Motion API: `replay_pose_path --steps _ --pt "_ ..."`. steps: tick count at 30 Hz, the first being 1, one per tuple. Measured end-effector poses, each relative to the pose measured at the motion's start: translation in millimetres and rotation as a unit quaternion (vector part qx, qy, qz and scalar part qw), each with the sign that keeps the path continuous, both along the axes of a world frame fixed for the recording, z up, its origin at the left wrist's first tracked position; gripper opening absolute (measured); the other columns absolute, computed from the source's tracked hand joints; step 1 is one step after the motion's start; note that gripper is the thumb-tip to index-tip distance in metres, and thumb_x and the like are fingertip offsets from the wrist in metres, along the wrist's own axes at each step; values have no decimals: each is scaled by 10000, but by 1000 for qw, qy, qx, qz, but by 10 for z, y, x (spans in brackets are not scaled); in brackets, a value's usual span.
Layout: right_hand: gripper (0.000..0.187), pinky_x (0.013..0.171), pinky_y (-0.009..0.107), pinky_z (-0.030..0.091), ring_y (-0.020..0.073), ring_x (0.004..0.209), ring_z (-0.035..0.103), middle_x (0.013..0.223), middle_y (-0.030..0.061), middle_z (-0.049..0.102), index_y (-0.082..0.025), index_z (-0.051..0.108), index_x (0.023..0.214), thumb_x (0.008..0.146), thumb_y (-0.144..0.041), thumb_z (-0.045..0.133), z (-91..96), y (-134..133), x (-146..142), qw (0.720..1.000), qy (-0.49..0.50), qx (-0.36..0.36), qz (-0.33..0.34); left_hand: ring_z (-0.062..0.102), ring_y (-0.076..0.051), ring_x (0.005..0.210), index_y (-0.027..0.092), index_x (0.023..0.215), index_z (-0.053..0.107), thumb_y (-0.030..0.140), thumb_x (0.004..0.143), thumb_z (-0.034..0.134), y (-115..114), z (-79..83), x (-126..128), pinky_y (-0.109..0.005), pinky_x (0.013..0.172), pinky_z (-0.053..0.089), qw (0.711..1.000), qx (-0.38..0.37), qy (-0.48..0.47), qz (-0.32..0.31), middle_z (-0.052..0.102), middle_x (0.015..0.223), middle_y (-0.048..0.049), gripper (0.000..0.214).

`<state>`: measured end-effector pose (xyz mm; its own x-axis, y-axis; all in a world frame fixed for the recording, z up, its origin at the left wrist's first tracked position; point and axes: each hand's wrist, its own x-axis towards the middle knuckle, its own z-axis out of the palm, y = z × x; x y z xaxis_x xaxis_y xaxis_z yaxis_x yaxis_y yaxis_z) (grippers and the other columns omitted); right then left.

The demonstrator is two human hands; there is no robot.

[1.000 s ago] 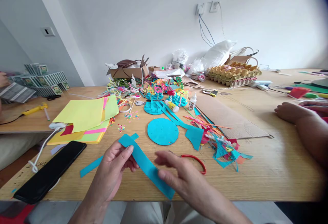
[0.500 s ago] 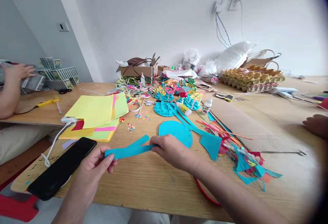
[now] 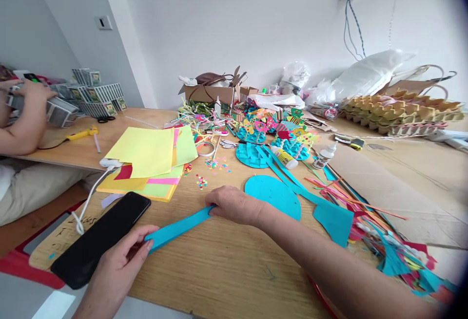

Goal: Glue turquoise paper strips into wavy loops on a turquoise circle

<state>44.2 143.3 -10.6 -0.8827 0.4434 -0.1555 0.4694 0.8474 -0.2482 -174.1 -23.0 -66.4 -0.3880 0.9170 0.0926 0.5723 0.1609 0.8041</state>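
A blue paper strip stretches between my two hands above the near part of the table. My left hand pinches its near left end between thumb and fingers. At the far end, my right hand grips the strip, with its fingertips partly hidden. Just beyond my right forearm lies a blue paper disc. Behind that sits another disc with blue paper folds on it, and long blue strips run from there toward a wider blue paper piece.
Left are yellow paper sheets and a black phone. Glue bottles, paper scraps and cardboard lie to the right. Egg trays stand at the back. Another person's hands hold something at far left.
The strip's two separate ends have come together into one band, now slanting up to the right. My left hand is lower, and the view has turned left.
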Motion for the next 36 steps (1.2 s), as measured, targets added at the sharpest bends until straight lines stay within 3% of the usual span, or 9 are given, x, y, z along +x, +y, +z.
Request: replay_pose_path --steps 12,17,21,26,31,36 --pt "136 565 230 352 180 796 575 889 47 644 -183 623 861 739 -219 577 -93 135 -14 999 9 -12 -48 653 -198 768 294 922 656 406 751 513 -15 -14 -47 -229 657 513 972 -1 229 -57 697 876 3 249" --pt "248 686 250 401 191 901 557 1012 65 595 -168 600 969 732 -231 628 -59 204 118 998 57 -7 -39 622 -219 829 252 881 654 454 750 484 -19 -15 -17 -295 713 502 954 59 293 -10 651 904 -39 295" --pt "374 768 282 411 217 977 537 1074 71 580 -171 583 1045 689 -237 677 -18 242 249 999 48 -20 -11 598 -229 921 253 965 623 444 772 471 46 7 100 -335 801 482 942 99 317 -51 645 983 -42 311" --pt "287 762 288 412 219 958 539 1042 73 579 -170 613 994 712 -208 648 -34 221 262 999 37 -2 10 596 -232 942 245 1043 592 351 786 482 252 -6 273 -347 816 484 927 88 344 -122 643 1026 -49 299" --pt "236 729 277 406 205 923 540 999 61 583 -183 608 980 745 -209 604 -65 204 228 999 31 18 12 617 -222 891 257 979 627 287 780 471 365 -81 272 -332 785 505 918 75 357 -153 664 966 -37 255" --pt "202 712 263 403 192 899 544 968 53 590 -181 608 943 743 -210 602 -113 222 231 999 38 25 24 644 -209 816 249 914 652 286 774 459 373 -28 265 -304 735 523 921 66 345 -166 684 904 -31 241"
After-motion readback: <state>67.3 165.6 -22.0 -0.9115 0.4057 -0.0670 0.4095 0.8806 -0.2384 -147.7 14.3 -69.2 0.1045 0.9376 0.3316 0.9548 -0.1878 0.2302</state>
